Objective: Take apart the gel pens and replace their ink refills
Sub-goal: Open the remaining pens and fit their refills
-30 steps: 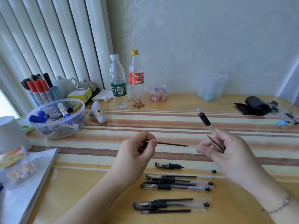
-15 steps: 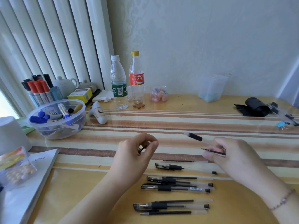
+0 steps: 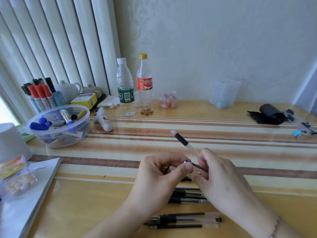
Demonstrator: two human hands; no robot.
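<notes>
- While both hands meet over the striped table (image 3: 223, 179), the right hand (image 3: 221, 177) grips a clear pen barrel (image 3: 186, 143); its long axis runs up and to the left, black grip end farthest from the fingers.
- Right hand also pinches a thin black refill (image 3: 199, 167), which points left toward the left hand.
- Left hand (image 3: 161, 174) is curled closed, thumb and forefinger pinching a small metal-looking tip piece (image 3: 185, 161) just at the refill's near end; whether the two touch cannot be told.
- Judgement: the coming move turns on lining the refill's axis with that small piece. Both hands are about equally near the join, almost touching each other.
- Spare pens (image 3: 187, 219) lie in rows on the table beneath and in front of the hands, axes left to right.
- Writing: booklet (image 3: 39, 179) at left reads "Office"; red-labelled bottle (image 3: 145, 86) bears Chinese characters, not legible enough to transcribe; green-labelled bottle (image 3: 125, 90) shows a barcode; white object (image 3: 103, 120) carries one brushed character.
</notes>
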